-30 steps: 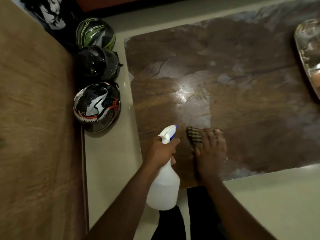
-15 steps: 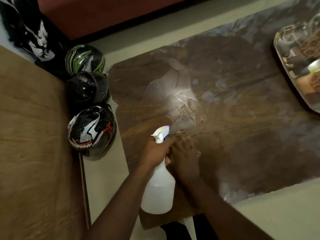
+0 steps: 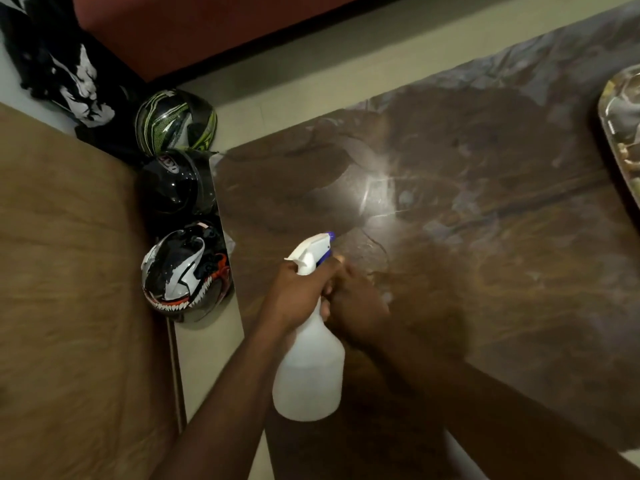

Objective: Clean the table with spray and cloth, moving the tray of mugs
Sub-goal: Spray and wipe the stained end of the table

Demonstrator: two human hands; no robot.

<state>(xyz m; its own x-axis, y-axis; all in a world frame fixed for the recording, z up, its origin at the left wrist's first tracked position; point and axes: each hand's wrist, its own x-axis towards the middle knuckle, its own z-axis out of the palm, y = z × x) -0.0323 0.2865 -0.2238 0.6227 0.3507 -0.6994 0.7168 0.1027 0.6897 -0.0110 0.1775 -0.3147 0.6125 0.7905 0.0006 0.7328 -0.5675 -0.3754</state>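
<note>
My left hand grips the neck of a white spray bottle with a blue nozzle, held over the near left part of the brown marbled table. Right beside it my right hand lies palm down on the table top, motion-blurred, its fingertips partly behind the bottle head. The cloth is hidden under that hand. A shiny tray shows only its left rim at the right edge of the view; no mugs can be made out.
Three helmets stand on the pale floor along the table's left side: a green one, a black one and a white-and-red fanged one. A brown wooden surface fills the left. A light glare sits mid-table.
My right hand slid left across the table to just beside the bottle, and the checked cloth went out of sight under it. The view swung, bringing the tray's rim in at the right.
</note>
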